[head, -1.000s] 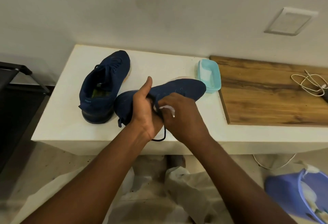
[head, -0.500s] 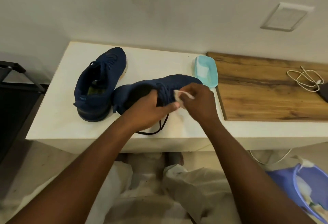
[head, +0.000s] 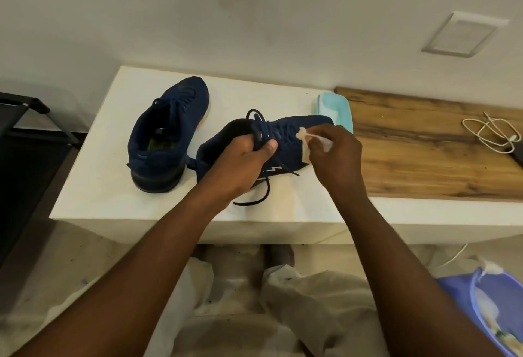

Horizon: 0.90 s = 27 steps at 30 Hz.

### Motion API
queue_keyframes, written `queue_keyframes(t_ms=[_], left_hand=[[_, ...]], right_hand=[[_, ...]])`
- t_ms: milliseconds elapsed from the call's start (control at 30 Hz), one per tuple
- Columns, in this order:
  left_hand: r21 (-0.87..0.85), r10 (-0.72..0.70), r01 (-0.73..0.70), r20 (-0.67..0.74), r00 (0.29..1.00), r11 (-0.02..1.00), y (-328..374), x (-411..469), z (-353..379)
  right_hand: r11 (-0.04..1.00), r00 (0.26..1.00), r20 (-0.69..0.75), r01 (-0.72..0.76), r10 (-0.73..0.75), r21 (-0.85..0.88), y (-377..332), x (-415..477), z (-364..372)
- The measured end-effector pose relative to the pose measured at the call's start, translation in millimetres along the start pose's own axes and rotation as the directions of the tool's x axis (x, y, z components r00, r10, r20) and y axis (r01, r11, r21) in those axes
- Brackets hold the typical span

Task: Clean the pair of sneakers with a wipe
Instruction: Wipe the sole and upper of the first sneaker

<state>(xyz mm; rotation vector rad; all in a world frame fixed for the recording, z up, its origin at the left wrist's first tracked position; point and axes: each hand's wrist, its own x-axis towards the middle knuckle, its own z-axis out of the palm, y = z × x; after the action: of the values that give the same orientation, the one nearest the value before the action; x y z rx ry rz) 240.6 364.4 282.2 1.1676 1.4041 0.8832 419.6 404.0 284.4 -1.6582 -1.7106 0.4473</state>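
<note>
While clamping the collar of a tilted navy knit sneaker (head: 308,126) over the middle of the white table (head: 93,181), thumb curled across the tongue, holds only one end with the left grip (head: 243,164); likely leaves the toe free to swivel under hard sideways rubbing. Pinches a crumpled white wipe (head: 303,133) in the right grip (head: 336,155), pressed to the laced upper just right of that thumb. Could snag the thin wipe on laces or eyelets and tear it. Could catch the loose black lace (head: 256,201) trailing toward the near table edge and jerk the shoe. Might nudge the pale teal wipe pack (head: 336,107) just beyond the toe, beside the brown wooden board (head: 424,144) on the right; cannot tell whether toe and pack touch. Risks overlooking the second navy knit sneaker (head: 169,130), standing apart on the left, touched by neither grip.
</note>
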Motion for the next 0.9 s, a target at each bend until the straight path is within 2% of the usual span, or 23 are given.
queue_keyframes(t_ms=[67, 167, 233, 400, 467, 533, 600, 667, 733, 800, 833, 900], left_hand=[[-0.071, -0.020, 0.021, 0.022, 1.000, 0.997, 3.7, 0.1, 3.1], [-0.186, -0.067, 0.065, -0.003, 0.998, 0.980, 9.7, -2.7, 1.4], [-0.295, -0.118, 0.102, -0.036, 0.992, 0.950, 11.2, -1.5, -1.7], [-0.618, -0.197, 0.159, 0.007, 0.980, 0.770, 13.2, 3.7, 1.9], [-0.675, -0.221, 0.196, 0.049, 0.974, 0.712, 14.3, 2.0, 3.3], [-0.715, -0.242, 0.216, 0.067, 0.968, 0.665, 14.2, 1.4, 2.5], [-0.732, -0.261, 0.215, 0.052, 0.964, 0.647, 12.0, 2.9, -1.4], [-0.745, -0.251, 0.213, 0.062, 0.966, 0.632, 12.4, 4.0, -3.8], [-0.762, -0.245, 0.207, 0.066, 0.967, 0.613, 11.8, 4.7, -4.0], [-0.774, -0.241, 0.204, 0.069, 0.968, 0.599, 12.9, 3.8, -2.8], [-0.778, -0.234, 0.206, 0.079, 0.969, 0.594, 13.7, 2.9, -1.8], [-0.785, -0.223, 0.207, 0.090, 0.971, 0.583, 15.1, 2.7, -1.6]], right_hand=[[0.997, 0.998, -0.022, 0.065, -0.064, 0.028, -11.4, -7.8, 2.0], [0.955, 0.954, 0.074, 0.285, -0.290, 0.078, -35.7, -30.5, 10.5], [0.937, 0.934, 0.087, 0.338, -0.345, 0.088, -38.2, -29.4, 10.7], [0.988, 0.986, -0.113, 0.132, -0.123, 0.074, -18.6, -0.8, -6.9], [0.980, 0.985, -0.059, 0.166, -0.160, 0.111, -26.9, -10.9, -5.3], [0.961, 0.964, 0.123, 0.212, -0.236, 0.178, -42.0, -31.2, 1.4], [0.947, 0.903, 0.295, 0.269, -0.312, 0.175, -51.5, -45.3, 9.3], [0.945, 0.905, 0.277, 0.294, -0.323, 0.140, -49.6, -39.4, 11.6], [0.973, 0.965, 0.135, 0.213, -0.224, 0.092, -38.9, -20.0, 6.9], [0.994, 0.995, 0.018, 0.101, -0.102, 0.042, -29.9, -6.1, -0.9], [0.996, 0.997, 0.016, 0.079, -0.080, 0.037, -27.4, -6.5, -2.1], [0.986, 0.980, 0.141, 0.128, -0.142, 0.104, -30.1, -18.2, 0.2]])
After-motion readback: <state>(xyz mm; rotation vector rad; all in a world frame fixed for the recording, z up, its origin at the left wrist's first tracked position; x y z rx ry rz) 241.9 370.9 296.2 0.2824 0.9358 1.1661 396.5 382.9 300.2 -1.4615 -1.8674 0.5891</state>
